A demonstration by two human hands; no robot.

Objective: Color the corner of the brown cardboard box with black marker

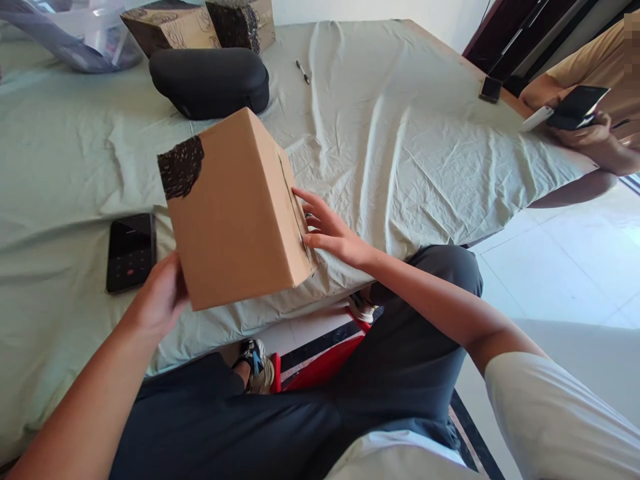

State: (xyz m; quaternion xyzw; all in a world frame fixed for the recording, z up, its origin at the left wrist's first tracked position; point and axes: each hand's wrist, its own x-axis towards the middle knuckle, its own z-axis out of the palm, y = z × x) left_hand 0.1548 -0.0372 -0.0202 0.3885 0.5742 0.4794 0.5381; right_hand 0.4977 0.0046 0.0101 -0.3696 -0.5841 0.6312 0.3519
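A brown cardboard box (230,207) is tilted in front of me, over the near part of the cloth-covered table. Dark scribbled marking covers its upper left corner, and a dark line runs down its narrow right side. My left hand (163,293) grips the box at its lower left edge; its fingertips are hidden behind the cardboard. Against the right side rests my right hand (333,230), fingers stretched and apart, the tips touching near the dark line. A black phone (131,253) lies on the cloth just left of the box, its screen lit with a keypad-like display.
Behind the box sit a black hard case (210,80), two marked cardboard boxes (187,27) and a clear plastic container (100,40). A pen (303,72) lies on the pale cloth (350,133). At right, another person's hands (583,133) hold a dark object; a phone (490,89) lies nearby.
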